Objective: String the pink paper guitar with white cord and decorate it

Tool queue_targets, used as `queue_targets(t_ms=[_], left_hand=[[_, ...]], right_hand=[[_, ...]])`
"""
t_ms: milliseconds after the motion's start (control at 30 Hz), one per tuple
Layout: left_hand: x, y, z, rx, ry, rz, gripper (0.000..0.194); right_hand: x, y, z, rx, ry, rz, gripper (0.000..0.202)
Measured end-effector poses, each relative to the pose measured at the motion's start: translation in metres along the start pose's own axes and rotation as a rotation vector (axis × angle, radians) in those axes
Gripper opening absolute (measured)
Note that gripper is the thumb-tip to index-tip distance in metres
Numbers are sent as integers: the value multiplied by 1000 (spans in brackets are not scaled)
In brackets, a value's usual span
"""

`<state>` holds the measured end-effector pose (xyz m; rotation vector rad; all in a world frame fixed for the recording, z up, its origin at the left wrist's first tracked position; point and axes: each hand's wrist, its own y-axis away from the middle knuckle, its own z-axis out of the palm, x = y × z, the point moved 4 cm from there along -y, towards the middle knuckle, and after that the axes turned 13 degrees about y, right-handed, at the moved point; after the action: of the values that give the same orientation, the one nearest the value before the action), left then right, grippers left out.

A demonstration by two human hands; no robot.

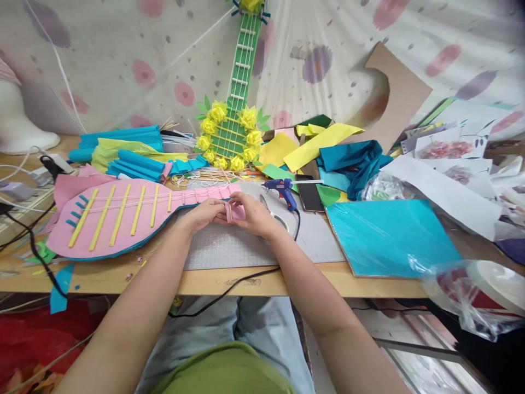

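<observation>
A pink paper-covered instrument shape (118, 210) lies on the table with yellow strips across its body and pale strings along it. Its narrow neck points right, up to my hands. My left hand (209, 212) is closed at the end of the neck, fingers together on the small pink piece. My right hand (254, 214) pinches the same pink piece (235, 212), which has a thin tan strip on it. Just right of my hands are scissors (280, 221), partly hidden by my right hand, and a blue glue gun (283, 191).
A green instrument with yellow flowers (229, 137) leans at the back. The grey cutting mat (315, 241) lies under my hands. A black phone (309, 194), a blue sheet (394, 238) and crumpled paper are to the right. A black cord (246, 279) crosses the table's front edge.
</observation>
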<state>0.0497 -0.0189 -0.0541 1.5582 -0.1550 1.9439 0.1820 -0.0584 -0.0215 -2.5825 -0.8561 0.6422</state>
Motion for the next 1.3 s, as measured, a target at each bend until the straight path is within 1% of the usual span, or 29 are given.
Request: queue_targets(t_ms=[300,433,500,633,867,1100,1300], left_hand=[[2,1,4,-6,31,-10,19],[0,-1,2,-18,-13,25,15],[0,-1,2,-3,-54,50,14],[2,1,6,49,-92,80,11],[5,2,11,131,-65,56,9],[3,0,11,133,-67,74,6],[5,2,12,127,-90,76,4]], right_hand=[[-2,0,-3,2,75,-27,47],[-3,0,-2,-3,89,-29,43],[-3,0,-1,-11,97,-29,42],[-2,-1,0,-19,140,-28,44],[-3,-2,1,-21,181,-39,46],[-4,-3,1,-23,211,-48,49],[-6,-2,-3,8,160,-47,49]])
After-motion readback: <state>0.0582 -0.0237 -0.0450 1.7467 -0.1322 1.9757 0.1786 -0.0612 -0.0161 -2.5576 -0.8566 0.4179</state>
